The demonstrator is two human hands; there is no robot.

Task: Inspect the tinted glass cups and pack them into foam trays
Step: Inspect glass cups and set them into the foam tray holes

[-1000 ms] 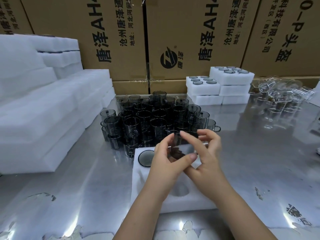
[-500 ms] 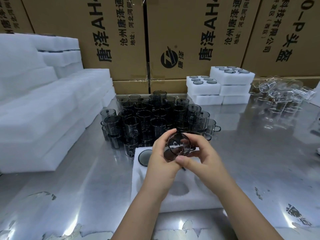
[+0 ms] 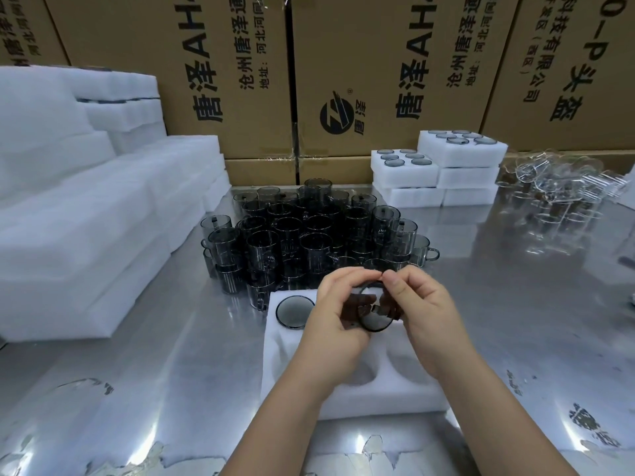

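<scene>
Both hands hold one tinted glass cup (image 3: 374,312) on its side above the white foam tray (image 3: 343,396). My left hand (image 3: 335,314) grips the cup's left side, and my right hand (image 3: 424,312) pinches its rim from above. One packed cup (image 3: 295,311) sits in the tray's far-left hole. The near holes of the tray hold nothing. Behind the tray stands a dense cluster of stacked tinted cups (image 3: 309,238).
Tall stacks of white foam (image 3: 86,214) fill the left side. Filled foam trays (image 3: 436,170) are stacked at the back right, with clear glass cups (image 3: 556,183) beside them. Cardboard boxes (image 3: 343,70) form the back wall. The table (image 3: 154,372) is shiny metal.
The cup has been turned in my hands and lowered slightly toward the tray. My right hand moved from under the cup to pinching its rim from above.
</scene>
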